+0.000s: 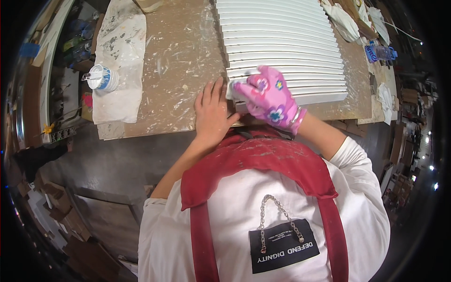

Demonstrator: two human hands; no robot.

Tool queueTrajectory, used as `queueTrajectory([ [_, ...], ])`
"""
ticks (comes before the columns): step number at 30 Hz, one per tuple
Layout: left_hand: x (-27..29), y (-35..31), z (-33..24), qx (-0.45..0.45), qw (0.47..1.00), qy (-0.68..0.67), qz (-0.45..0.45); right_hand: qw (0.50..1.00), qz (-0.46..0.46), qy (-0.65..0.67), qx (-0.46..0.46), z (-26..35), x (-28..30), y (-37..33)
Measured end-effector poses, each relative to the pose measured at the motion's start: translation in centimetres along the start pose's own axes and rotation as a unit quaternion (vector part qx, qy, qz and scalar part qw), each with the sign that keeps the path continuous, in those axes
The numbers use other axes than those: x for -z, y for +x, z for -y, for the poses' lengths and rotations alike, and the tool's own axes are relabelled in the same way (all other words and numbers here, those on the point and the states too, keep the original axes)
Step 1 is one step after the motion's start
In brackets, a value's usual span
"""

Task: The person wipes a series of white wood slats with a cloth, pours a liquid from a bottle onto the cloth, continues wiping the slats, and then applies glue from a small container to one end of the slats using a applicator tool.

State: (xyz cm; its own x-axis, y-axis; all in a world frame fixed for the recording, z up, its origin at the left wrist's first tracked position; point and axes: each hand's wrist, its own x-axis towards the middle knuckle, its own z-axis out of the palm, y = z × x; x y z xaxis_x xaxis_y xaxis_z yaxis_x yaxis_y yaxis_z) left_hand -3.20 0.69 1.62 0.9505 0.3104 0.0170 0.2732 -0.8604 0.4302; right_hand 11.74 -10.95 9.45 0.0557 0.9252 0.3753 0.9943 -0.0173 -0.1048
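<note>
A white slatted louvre panel [282,44] lies on the paint-spotted brown work table [181,51]. My bare left hand [211,110] rests on the table by the panel's near left corner, fingers stretched out and thumb toward the panel. Over that same corner is my right hand [270,96], in a pink flowered glove. Its fingers are curled and closed, slightly blurred, around something small and pale. What that is, the glove hides. I cannot tell whether the left fingertips touch the panel's edge.
On the left, a white plastic tub [102,78] with a tool across its top stands on a stained white cloth [123,44]. Crumpled white cloths [345,21] and a plastic bottle [380,53] lie at the right. The table's front edge runs close before my apron [258,162].
</note>
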Motion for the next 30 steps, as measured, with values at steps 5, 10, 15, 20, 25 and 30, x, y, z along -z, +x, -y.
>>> queueTrajectory([
  [5, -0.2, -0.1, 0.0, -0.016, 0.999, -0.029, -0.036, 0.995, 0.033, -0.018, -0.092, -2.4, 0.3, -0.6],
  [10, -0.4, 0.0, 0.0, -0.007, 1.0, -0.014, -0.004, 0.998, -0.013, -0.023, -0.049, 0.1, -1.3, -1.1],
  [15, 0.0, 0.0, -0.4, -0.008, 0.999, -0.036, -0.013, 0.946, 0.053, -0.11, -0.299, -9.2, 2.0, -7.3],
  [20, 0.1, 0.1, -0.2, 0.0, 1.0, -0.024, 0.018, 0.987, 0.075, -0.061, -0.128, -1.6, 0.0, -1.6],
  [25, 0.2, 0.1, -0.3, -0.008, 1.0, -0.026, -0.007, 0.956, 0.044, -0.103, -0.272, -9.9, 0.8, -3.9],
  [30, -0.1, 0.0, -0.1, -0.009, 1.0, -0.027, -0.002, 0.995, 0.003, -0.046, -0.085, -5.1, -2.6, 0.5],
])
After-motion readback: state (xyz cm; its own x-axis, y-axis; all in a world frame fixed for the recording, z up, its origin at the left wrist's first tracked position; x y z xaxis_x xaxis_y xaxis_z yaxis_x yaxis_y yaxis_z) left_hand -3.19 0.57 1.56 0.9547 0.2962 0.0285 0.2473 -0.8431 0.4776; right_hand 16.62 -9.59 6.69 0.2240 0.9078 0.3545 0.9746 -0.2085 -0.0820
